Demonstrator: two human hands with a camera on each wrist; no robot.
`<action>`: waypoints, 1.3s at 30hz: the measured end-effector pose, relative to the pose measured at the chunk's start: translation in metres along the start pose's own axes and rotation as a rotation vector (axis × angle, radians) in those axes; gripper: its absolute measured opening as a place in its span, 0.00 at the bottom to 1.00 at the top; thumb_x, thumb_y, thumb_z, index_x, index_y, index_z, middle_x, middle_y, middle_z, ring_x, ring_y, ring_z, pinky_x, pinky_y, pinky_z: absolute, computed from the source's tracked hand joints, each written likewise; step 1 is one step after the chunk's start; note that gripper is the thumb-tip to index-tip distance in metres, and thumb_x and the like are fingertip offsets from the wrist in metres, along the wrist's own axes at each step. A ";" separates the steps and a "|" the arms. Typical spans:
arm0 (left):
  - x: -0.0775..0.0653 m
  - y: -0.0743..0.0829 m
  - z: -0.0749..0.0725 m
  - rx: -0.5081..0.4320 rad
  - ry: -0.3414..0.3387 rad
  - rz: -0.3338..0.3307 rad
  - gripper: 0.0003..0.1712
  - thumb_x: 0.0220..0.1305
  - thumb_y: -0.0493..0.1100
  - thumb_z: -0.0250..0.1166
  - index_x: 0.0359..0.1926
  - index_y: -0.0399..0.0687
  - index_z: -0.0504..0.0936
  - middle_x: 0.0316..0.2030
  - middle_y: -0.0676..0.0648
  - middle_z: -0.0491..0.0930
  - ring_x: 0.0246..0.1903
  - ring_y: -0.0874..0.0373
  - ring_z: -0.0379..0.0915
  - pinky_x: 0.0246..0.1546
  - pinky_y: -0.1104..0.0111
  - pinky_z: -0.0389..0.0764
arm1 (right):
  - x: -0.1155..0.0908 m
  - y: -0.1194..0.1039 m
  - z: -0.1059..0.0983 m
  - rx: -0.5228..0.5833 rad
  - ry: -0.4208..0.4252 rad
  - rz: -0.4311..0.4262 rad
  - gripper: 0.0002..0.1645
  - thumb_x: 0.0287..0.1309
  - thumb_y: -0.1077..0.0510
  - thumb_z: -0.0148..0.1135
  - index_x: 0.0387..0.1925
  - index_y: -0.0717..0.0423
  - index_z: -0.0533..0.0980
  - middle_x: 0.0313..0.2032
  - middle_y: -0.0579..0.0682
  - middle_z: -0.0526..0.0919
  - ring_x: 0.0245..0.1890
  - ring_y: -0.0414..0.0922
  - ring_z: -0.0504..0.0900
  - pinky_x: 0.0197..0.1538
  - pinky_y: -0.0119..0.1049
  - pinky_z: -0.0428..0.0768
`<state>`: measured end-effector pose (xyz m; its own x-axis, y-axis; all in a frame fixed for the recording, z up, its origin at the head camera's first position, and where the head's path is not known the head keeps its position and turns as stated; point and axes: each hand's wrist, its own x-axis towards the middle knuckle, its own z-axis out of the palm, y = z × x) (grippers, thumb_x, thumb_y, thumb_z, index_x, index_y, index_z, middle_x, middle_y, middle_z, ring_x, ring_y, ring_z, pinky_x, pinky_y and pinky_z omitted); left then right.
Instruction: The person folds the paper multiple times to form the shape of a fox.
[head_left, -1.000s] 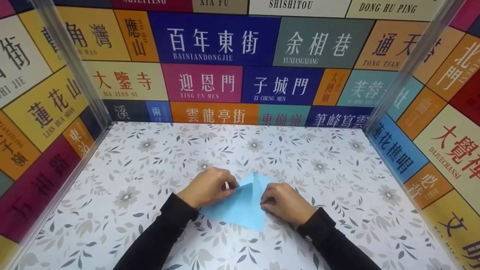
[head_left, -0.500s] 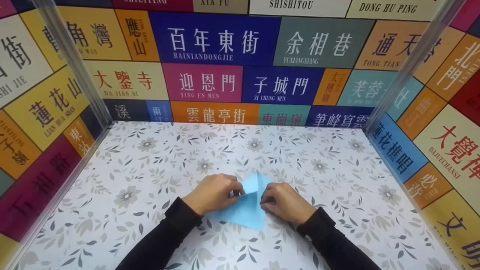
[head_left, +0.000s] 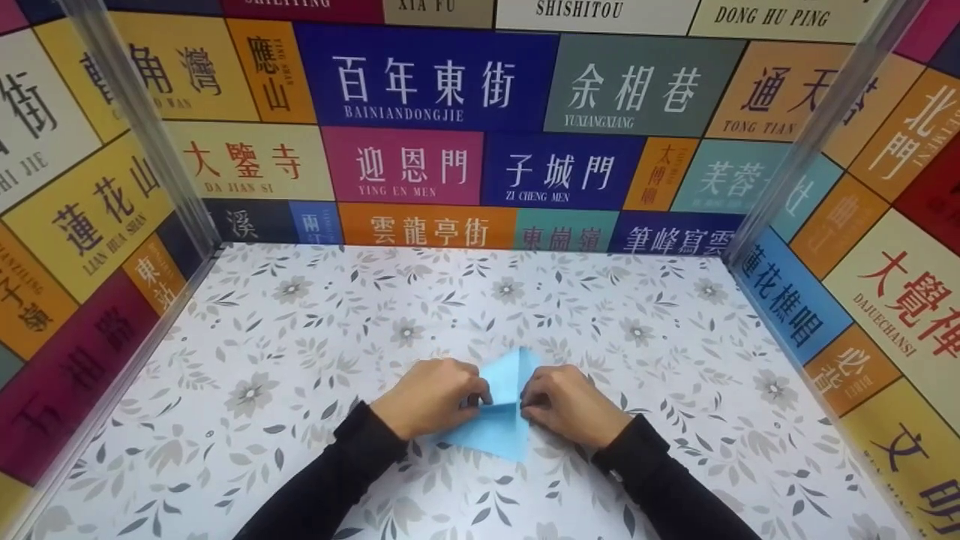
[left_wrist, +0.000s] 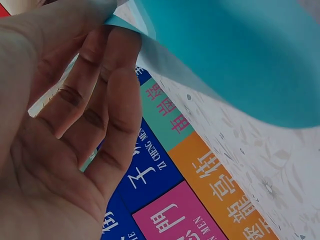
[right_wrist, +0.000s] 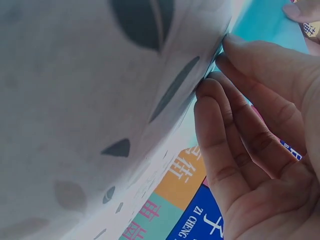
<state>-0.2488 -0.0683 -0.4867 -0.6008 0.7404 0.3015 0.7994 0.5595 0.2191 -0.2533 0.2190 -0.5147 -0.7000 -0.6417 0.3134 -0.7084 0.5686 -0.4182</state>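
Observation:
A light blue sheet of paper [head_left: 487, 441], partly folded, lies on the patterned tabletop between the two hands. Its left flap is lifted and bent over toward the person, with a crease running down the right part of the sheet. My left hand [head_left: 435, 397] pinches the edge of this flap between thumb and fingers; in the left wrist view the paper [left_wrist: 225, 60] bows out from the fingertips. At the sheet's right side, my right hand [head_left: 574, 405] pinches the paper near the crease. Its fingertips sit low by the tabletop in the right wrist view, beside the blue paper [right_wrist: 265, 25].
The white tabletop [head_left: 300, 330] bears a grey leaf and flower print. Behind it and at both sides stand panels of coloured blocks with Chinese lettering [head_left: 427, 75]. Clear strips run up the corners, such as the left corner strip [head_left: 161, 142].
My left hand has moved right and slightly toward the person, drawing the flap down over the sheet. The right hand has stayed in place at the right edge.

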 end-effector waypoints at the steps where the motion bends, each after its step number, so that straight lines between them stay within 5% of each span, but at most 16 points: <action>1: 0.000 0.001 0.001 0.000 -0.009 0.000 0.08 0.65 0.39 0.84 0.44 0.54 0.98 0.36 0.52 0.94 0.34 0.57 0.90 0.37 0.64 0.91 | 0.000 0.000 0.000 0.000 -0.003 0.003 0.06 0.60 0.68 0.85 0.36 0.56 0.94 0.39 0.49 0.96 0.41 0.46 0.95 0.49 0.41 0.95; 39: 0.001 0.013 0.014 0.021 -0.161 0.009 0.09 0.65 0.43 0.86 0.45 0.62 1.00 0.39 0.58 0.95 0.40 0.61 0.90 0.42 0.66 0.92 | -0.003 0.003 -0.011 0.022 -0.039 0.080 0.05 0.61 0.62 0.87 0.32 0.53 0.95 0.35 0.47 0.93 0.37 0.42 0.90 0.45 0.38 0.89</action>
<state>-0.2388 -0.0549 -0.4968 -0.5883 0.7946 0.1501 0.8054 0.5592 0.1966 -0.2544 0.2282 -0.5078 -0.7497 -0.6146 0.2453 -0.6483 0.6077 -0.4588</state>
